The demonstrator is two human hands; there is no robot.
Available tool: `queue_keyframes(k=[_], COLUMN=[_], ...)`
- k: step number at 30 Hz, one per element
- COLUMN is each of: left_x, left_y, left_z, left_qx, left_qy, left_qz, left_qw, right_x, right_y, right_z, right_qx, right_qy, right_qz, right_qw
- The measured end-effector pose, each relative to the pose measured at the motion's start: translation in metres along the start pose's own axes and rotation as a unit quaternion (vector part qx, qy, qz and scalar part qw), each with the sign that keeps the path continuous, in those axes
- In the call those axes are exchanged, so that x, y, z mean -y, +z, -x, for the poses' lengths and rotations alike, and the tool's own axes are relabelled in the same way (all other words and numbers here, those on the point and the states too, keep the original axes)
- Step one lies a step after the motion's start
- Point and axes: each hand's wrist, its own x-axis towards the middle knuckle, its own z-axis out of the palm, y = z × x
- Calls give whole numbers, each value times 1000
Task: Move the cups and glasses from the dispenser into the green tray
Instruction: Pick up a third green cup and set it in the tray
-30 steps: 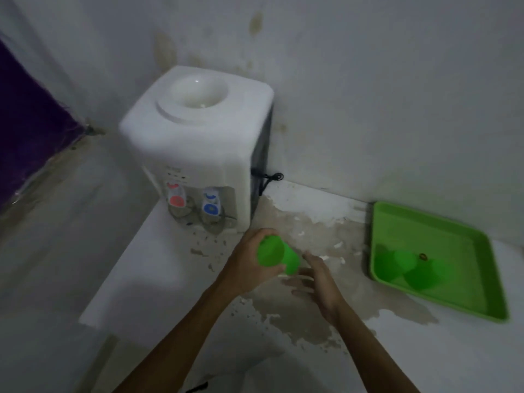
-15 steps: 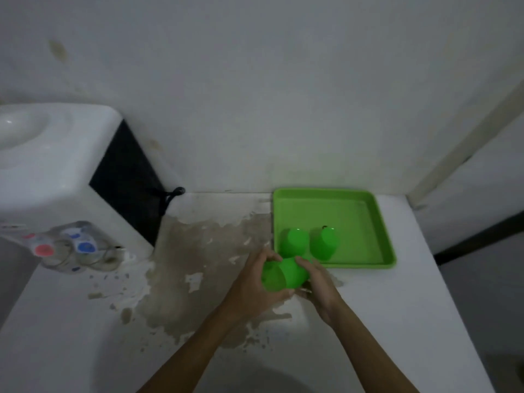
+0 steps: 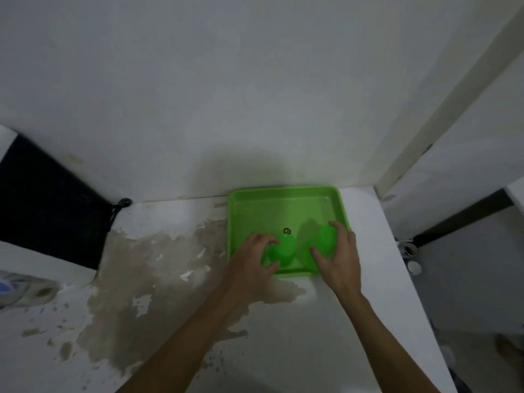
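Note:
The green tray (image 3: 283, 205) lies on the white table against the wall. My left hand (image 3: 251, 262) curls around a green cup (image 3: 280, 249) at the tray's front left. My right hand (image 3: 338, 256) grips a second green cup (image 3: 326, 239) at the tray's front right. Both cups are inside the tray, and my fingers hide part of each. The dispenser (image 3: 42, 199) shows only its black side and a white edge at the far left. Its taps and something blurred beneath them (image 3: 17, 287) sit at the frame's left edge.
A black cord (image 3: 120, 205) hangs behind the dispenser. The table top (image 3: 141, 265) is stained and peeling left of the tray. Its right edge drops to the floor, where small white objects (image 3: 414, 267) lie. The wall stands right behind the tray.
My hands carried a green cup from in front of the dispenser rightward into the tray. Both hands were on it half a second ago; each now holds a separate cup.

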Motion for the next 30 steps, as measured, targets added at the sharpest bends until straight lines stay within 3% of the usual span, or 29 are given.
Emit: queue_keyframes(k=[7,22,30], left_x=[-8,-2,20], left_y=[21,42,10], left_z=[-51,-49,-7], left_qx=[139,104,62], left_qy=[14,-1,38], left_qz=[-97,-29,14], left_qw=[985,994,997], right_x=[-20,-39,3], right_y=[11,17,6], right_z=[-17,-11,18], right_qx=[27,80,0], right_qy=[-24,4,-75], right_qz=[93,90,51], right_qw=[995,993,996])
